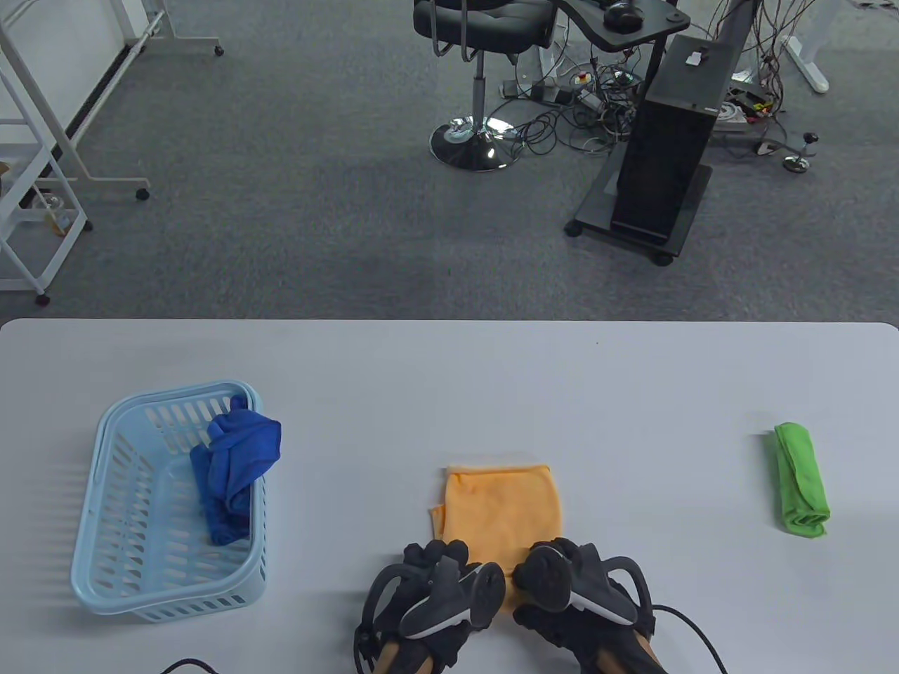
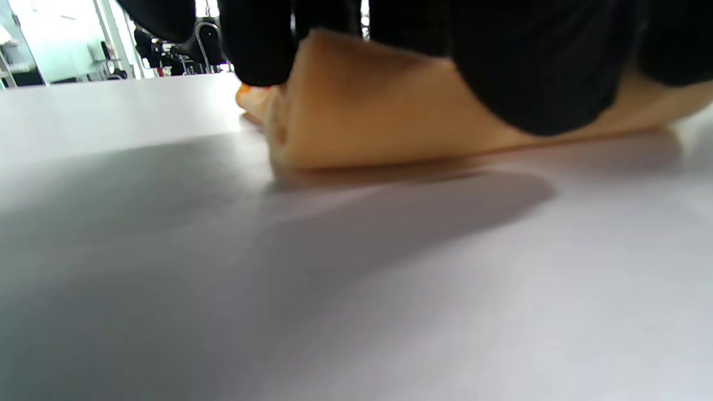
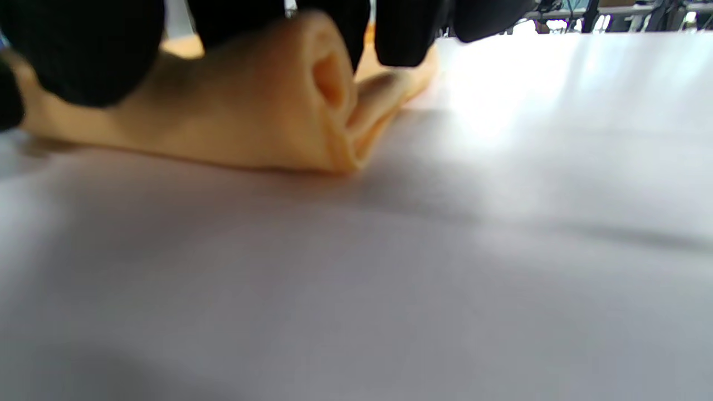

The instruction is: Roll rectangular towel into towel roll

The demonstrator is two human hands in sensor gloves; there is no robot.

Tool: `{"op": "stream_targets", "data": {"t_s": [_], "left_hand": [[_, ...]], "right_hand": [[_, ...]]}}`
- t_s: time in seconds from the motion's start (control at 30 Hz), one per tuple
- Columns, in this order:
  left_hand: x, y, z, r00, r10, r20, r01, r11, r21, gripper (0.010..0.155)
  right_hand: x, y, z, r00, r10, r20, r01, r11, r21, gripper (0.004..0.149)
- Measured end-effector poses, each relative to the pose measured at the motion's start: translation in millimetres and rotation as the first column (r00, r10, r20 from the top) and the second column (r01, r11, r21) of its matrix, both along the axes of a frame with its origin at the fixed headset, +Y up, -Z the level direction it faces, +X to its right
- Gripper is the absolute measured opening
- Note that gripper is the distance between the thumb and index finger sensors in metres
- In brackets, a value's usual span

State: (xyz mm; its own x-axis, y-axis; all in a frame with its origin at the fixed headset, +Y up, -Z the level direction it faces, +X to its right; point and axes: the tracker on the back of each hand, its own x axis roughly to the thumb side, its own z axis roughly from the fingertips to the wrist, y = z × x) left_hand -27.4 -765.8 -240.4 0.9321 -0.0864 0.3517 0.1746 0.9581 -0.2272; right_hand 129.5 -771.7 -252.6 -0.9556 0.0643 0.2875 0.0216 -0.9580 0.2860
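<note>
An orange towel [image 1: 502,509] lies folded on the white table [image 1: 449,379], its near end turned up into a short roll. My left hand [image 1: 435,562] grips the left part of that roll, fingers curled over it. My right hand [image 1: 558,565] grips the right part the same way. In the left wrist view the rolled orange towel [image 2: 390,117] sits under black fingers [image 2: 535,61]. In the right wrist view the open spiral end of the orange towel [image 3: 328,106] shows under black fingers [image 3: 78,44]. The far part of the towel lies flat.
A light blue basket [image 1: 119,540] stands at the left with a crumpled blue towel [image 1: 235,470] hanging over its rim. A rolled green towel [image 1: 801,481] lies at the right. Beyond the table's far edge are an office chair [image 1: 481,42] and a black stand [image 1: 664,154].
</note>
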Motion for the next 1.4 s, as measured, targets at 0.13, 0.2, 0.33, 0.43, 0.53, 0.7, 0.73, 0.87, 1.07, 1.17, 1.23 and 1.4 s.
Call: {"op": "stream_targets", "data": {"t_s": [0.13,0.2,0.33,0.43,0.53,0.7,0.73,0.87,1.07,1.17,1.23,1.4], "left_hand": [[2.8,-2.8,-1.2,1.0,0.008,-0.015,-0.007,1.0,0.028,0.065],[1.1,-3.9,-1.8,0.999,0.033,-0.036,-0.032,0.999,0.019,0.062],[-3.7,-3.2,-3.7,0.995,0.081,-0.052,-0.08,0.997,0.023,0.058],[-4.7,-2.4,-4.0,0.993,0.098,-0.064,-0.097,0.995,0.022,0.057],[-5.4,-1.5,-4.0,0.992,0.113,-0.063,-0.111,0.993,0.039,0.056],[-11.9,-0.9,-6.8,0.977,0.202,-0.068,-0.2,0.979,0.03,0.054],[-12.6,-1.3,-7.1,0.974,0.214,-0.074,-0.213,0.977,0.021,0.053],[-11.3,-2.9,-7.4,0.976,0.204,-0.074,-0.204,0.979,0.014,0.053],[-2.0,-0.4,-2.2,0.988,0.139,-0.072,-0.135,0.989,0.057,0.047],[3.5,1.2,1.0,0.996,0.076,-0.036,-0.073,0.994,0.08,0.042],[7.4,0.9,3.3,1.0,0.026,-0.014,-0.025,0.999,0.04,0.046],[6.6,-2.0,6.9,1.0,-0.004,-0.003,0.004,1.0,-0.003,0.059]], "right_hand": [[-2.4,-1.9,-0.1,1.0,0.004,0.022,-0.004,1.0,0.021,0.07],[-2.8,-2.3,0.4,1.0,-0.002,0.028,0.001,0.999,0.041,0.067],[-3.2,-2.3,0.5,0.999,-0.022,0.028,0.021,0.998,0.057,0.062],[-1.5,-2.8,-0.2,0.999,-0.039,0.025,0.038,0.998,0.046,0.06],[0.2,-3.0,-0.6,0.999,-0.044,0.023,0.043,0.998,0.049,0.058],[6.0,0.9,-3.2,0.996,-0.08,0.041,0.077,0.995,0.059,0.053],[6.9,1.1,-3.4,0.996,-0.083,0.042,0.08,0.995,0.057,0.052],[11.0,1.6,-3.8,0.992,-0.1,0.072,0.096,0.994,0.059,0.051],[6.1,-0.6,-1.5,0.973,-0.224,0.059,0.221,0.973,0.062,0.048],[6.6,1.5,-1.5,0.991,-0.129,0.045,0.125,0.989,0.078,0.046],[5.9,3.0,-0.1,0.991,-0.125,0.04,0.121,0.989,0.086,0.046],[6.5,6.7,3.6,0.997,-0.078,0.016,0.077,0.996,0.032,0.063]]}}
